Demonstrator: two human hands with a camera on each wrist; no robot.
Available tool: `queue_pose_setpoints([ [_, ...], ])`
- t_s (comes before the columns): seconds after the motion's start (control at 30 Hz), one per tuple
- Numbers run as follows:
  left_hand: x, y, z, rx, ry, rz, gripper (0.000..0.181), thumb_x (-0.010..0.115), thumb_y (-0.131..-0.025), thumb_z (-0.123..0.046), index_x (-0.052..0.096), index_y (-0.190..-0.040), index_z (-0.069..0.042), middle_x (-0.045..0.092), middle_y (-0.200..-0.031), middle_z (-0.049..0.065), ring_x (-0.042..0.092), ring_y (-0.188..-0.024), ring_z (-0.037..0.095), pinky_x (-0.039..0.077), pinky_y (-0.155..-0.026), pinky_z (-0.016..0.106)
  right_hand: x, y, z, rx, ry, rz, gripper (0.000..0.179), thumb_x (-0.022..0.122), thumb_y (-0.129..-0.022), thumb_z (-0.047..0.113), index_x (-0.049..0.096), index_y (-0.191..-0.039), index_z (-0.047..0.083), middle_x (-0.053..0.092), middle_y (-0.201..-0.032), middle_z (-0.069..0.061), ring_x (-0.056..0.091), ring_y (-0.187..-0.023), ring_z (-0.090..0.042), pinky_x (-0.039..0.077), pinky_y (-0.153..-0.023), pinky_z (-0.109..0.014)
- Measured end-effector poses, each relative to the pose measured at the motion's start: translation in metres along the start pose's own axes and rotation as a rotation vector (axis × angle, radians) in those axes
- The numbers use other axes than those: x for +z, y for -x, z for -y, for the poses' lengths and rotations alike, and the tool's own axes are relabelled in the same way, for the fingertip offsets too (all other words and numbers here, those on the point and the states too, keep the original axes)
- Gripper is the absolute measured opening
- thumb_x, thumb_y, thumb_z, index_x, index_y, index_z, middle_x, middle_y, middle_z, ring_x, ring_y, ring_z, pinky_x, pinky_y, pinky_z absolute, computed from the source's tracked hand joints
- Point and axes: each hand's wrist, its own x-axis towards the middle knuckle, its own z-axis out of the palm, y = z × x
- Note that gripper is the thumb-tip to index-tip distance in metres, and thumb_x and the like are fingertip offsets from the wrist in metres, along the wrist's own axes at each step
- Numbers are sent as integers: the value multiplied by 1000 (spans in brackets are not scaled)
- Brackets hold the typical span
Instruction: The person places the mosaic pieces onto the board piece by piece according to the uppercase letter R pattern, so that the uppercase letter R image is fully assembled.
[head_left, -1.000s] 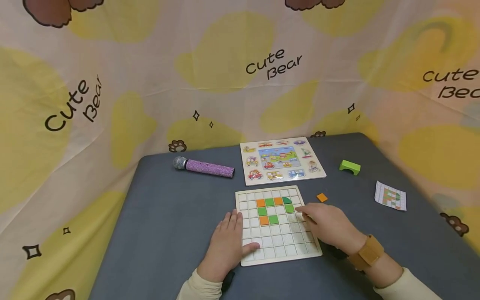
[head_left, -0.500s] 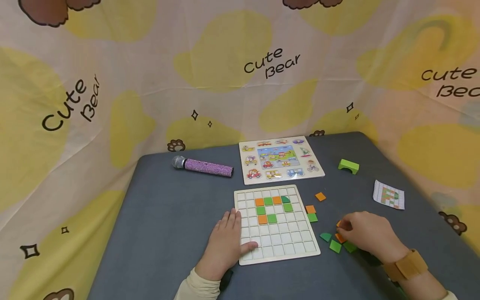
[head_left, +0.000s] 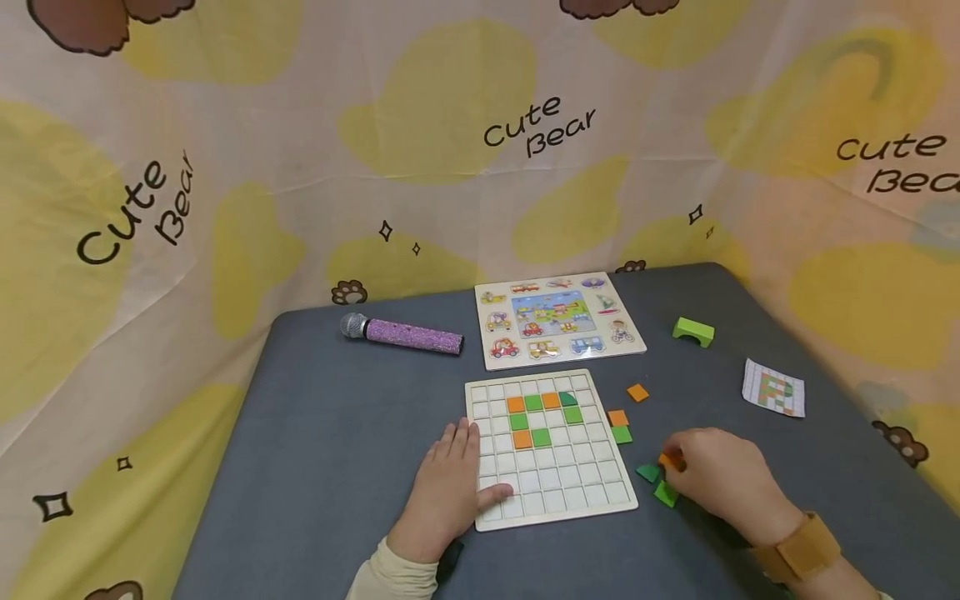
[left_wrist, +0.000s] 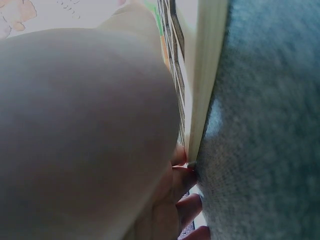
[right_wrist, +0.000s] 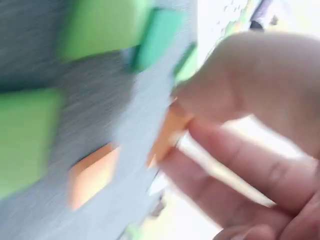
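Observation:
A white gridded board [head_left: 555, 502] lies on the table with several orange and green squares and one dark green quarter-round piece [head_left: 568, 399] set in its upper cells. My left hand [head_left: 442, 492] rests along its left edge, fingers straight and thumb over the grid; the board's wooden side [left_wrist: 207, 65] shows in the left wrist view. Right of the board, my right hand [head_left: 723, 475] pinches an orange square tile [right_wrist: 170, 131] between thumb and fingers. Beside those fingertips lie a dark green rounded piece [head_left: 647, 472] and a green square tile [head_left: 665, 494].
Loose orange [head_left: 618, 417] and green [head_left: 622, 435] tiles lie by the board's right edge, another orange tile [head_left: 637, 392] farther back. Behind are a picture puzzle [head_left: 555, 350] and purple microphone [head_left: 412, 335]. A green arch block [head_left: 693, 331] and pattern card [head_left: 774, 389] sit right.
My right hand has left the board's right side for the loose tiles at the right and now pinches an orange tile there. My left hand stays at the board's edge.

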Motion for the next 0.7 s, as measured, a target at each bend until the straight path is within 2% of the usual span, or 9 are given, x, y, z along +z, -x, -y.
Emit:
queue_pose_setpoints([
  [0.1, 2, 0, 2, -7, -3, 2, 107, 66, -93, -71, 40, -160, 8, 39, -165, 26, 38, -152, 43, 39, -118, 57, 3, -12, 16, -155, 8, -107, 14, 89, -79, 16, 83, -90, 20, 72, -87, 10, 61, -76, -11, 54, -60, -35],
  [0.17, 3, -1, 3, -4, -10, -5, 107, 66, -94, -72, 40, -160, 8, 39, -165, 26, 38, -152, 43, 39, -117, 57, 8, -22, 27, -239, 11, -143, 15, 90, -79, 16, 84, -92, 20, 74, -90, 9, 64, -80, -12, 56, -62, -34],
  [0.23, 5, -2, 4, 0, -14, -9, 106, 66, -94, -72, 40, -160, 8, 39, -165, 26, 38, -152, 43, 39, -117, 57, 12, -33, 39, -308, 2, -140, 14, 89, -80, 14, 85, -92, 19, 74, -92, 9, 66, -84, -13, 56, -62, -33],
  [0.43, 3, -2, 1, -10, -34, 9, 106, 66, -93, -72, 40, -160, 6, 39, -165, 24, 39, -152, 41, 40, -118, 55, 27, -65, 66, -437, -17, -97, 13, 87, -85, 10, 87, -95, 17, 76, -93, 7, 69, -86, -14, 58, -66, -31],
  [0.7, -1, 0, 0, -23, -60, 8, 108, 66, -92, -74, 42, -159, 6, 41, -164, 23, 41, -151, 39, 42, -117, 53, 31, -88, 79, -523, -49, -10, 19, 90, -84, 4, 87, -99, 14, 76, -101, 0, 71, -91, -19, 62, -77, -38],
])
